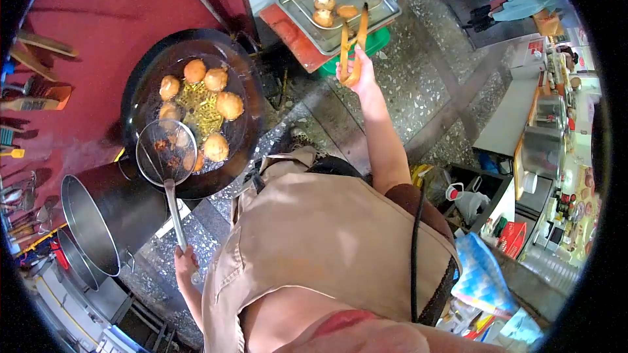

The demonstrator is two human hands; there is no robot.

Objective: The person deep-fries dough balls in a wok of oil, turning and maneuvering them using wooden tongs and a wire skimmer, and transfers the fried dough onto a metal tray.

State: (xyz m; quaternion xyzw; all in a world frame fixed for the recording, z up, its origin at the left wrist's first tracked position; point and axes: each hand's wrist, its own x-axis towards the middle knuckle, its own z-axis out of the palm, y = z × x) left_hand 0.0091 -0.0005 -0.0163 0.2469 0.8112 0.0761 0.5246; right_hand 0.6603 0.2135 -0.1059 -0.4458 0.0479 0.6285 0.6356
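Note:
My left hand [186, 260] is closed around the handle of a round mesh strainer [171, 206]. The strainer's basket lies over the lower left of a large dark wok [147, 68], with small dark brown bits seen in or through the mesh. In the wok, several browned round pieces [229, 106] surround a patch of bubbling yellow oil [201, 110]. Out to the upper right, my right hand [358, 73] grips wooden tongs [352, 59], their tips apart at the edge of a metal tray [325, 42]. Three browned pieces [323, 17] rest on that tray, near the tips.
A red stand [288, 38] and a green basin [378, 44] are under the tray. Large metal pots [91, 222] stand left of me, below the wok. Utensils hang along the red wall [85, 19]. Shelves with bottles and bags [471, 206] are at the right.

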